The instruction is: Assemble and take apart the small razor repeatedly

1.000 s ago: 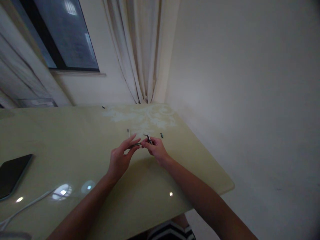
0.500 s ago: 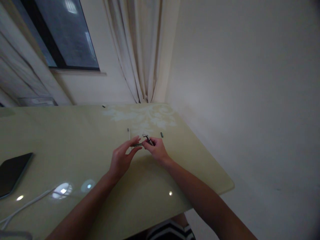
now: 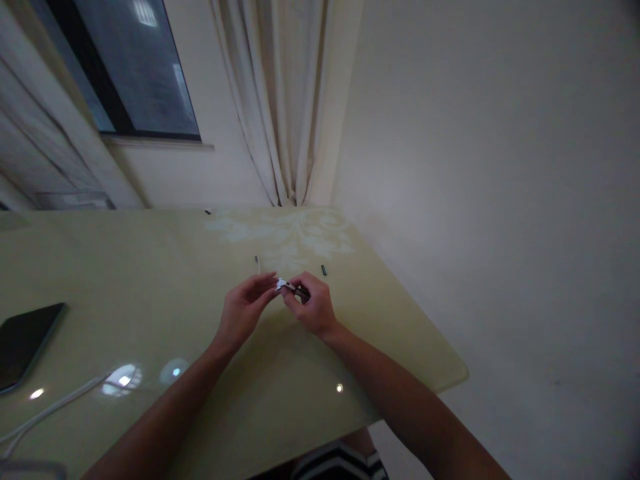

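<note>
Clamped small tool (image 3: 301, 291) in right hand (image 3: 316, 308), just below frame centre | Held left hand (image 3: 244, 307) just beside its bright tip, could not tell grip | Saw dark slab (image 3: 30, 343) on counter (image 3: 400, 333), lower left

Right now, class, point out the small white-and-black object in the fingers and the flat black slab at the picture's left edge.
Small white-and-black object (image 3: 283, 285): head view, on its white end.
Flat black slab (image 3: 26, 345): head view, on its top face.
</note>
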The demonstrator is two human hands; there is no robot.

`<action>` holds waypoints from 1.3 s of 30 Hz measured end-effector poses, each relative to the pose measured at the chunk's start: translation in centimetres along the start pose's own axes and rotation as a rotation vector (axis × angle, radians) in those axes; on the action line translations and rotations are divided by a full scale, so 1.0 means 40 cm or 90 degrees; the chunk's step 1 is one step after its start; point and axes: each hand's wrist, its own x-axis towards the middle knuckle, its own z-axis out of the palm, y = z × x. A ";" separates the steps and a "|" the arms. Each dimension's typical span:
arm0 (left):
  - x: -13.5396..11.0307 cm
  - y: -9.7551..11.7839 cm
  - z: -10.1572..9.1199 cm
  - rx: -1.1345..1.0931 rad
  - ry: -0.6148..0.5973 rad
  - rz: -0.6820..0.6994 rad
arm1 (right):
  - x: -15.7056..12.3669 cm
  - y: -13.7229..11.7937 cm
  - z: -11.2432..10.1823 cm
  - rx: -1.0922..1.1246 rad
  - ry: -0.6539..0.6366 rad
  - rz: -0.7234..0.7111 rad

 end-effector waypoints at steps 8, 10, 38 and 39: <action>0.005 0.010 -0.009 -0.089 -0.019 -0.056 | 0.006 0.012 0.008 0.198 -0.048 0.134; 0.004 0.012 -0.009 -0.096 -0.024 -0.064 | 0.008 0.014 0.010 0.217 -0.045 0.140; -0.012 0.010 -0.012 0.177 -0.059 0.159 | 0.020 0.007 0.011 0.422 -0.085 0.348; -0.011 0.011 -0.013 0.180 -0.061 0.165 | 0.020 0.007 0.010 0.423 -0.089 0.346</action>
